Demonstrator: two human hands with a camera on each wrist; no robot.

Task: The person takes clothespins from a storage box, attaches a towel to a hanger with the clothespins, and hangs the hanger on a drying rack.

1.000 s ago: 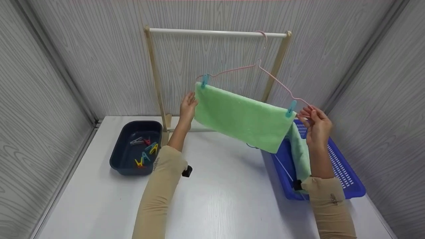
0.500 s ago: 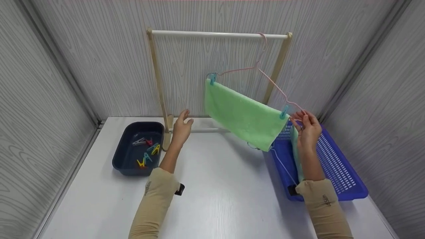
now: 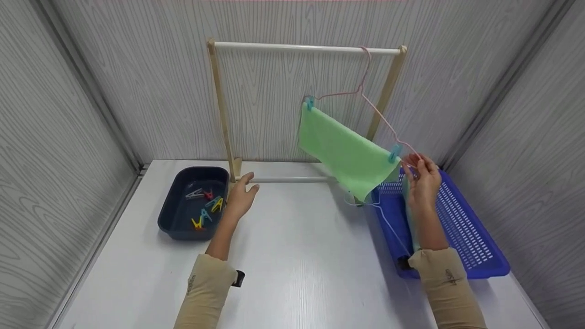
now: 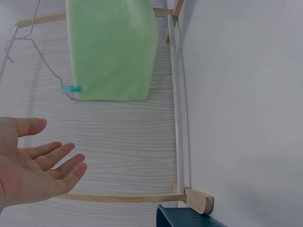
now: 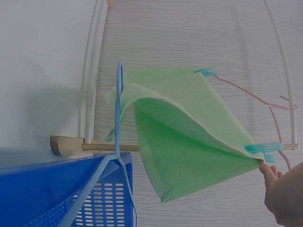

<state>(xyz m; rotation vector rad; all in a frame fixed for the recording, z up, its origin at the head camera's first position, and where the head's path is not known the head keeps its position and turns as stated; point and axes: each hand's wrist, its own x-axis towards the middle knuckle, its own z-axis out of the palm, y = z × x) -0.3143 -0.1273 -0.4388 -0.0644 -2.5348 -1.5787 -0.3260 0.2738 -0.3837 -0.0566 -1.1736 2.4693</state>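
Green cloth [image 3: 343,146] up: teal pegs [image 3: 394,153] both ends, tilted pink hanger [image 3: 380,113] on white rail [image 3: 283,46].
R hand [image 3: 425,180] pinches hanger's low end by cloth corner; L hand [image 3: 240,197] empty, fingers relaxed apart nr navy tub [image 3: 183,235] w/ loose pegs [image 3: 217,204]. To go, prob: 2nd cloth [image 3: 411,219] in blue basket [image 3: 496,269].

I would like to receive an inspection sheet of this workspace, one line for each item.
Surface: white table; dark bin and blue basket stand on it.
Job's things: green cloth, clipped with two teal clothespins to pink hanger, hooked on white rod.
Clutter: loose clothespins in the bin; light-blue hanger across basket's edge.
Hands: left hand holds nothing; right hand pinches the pink hanger's end.
Cables: nothing seen.
Surroundings: wood-grain panels behind and at both sides.
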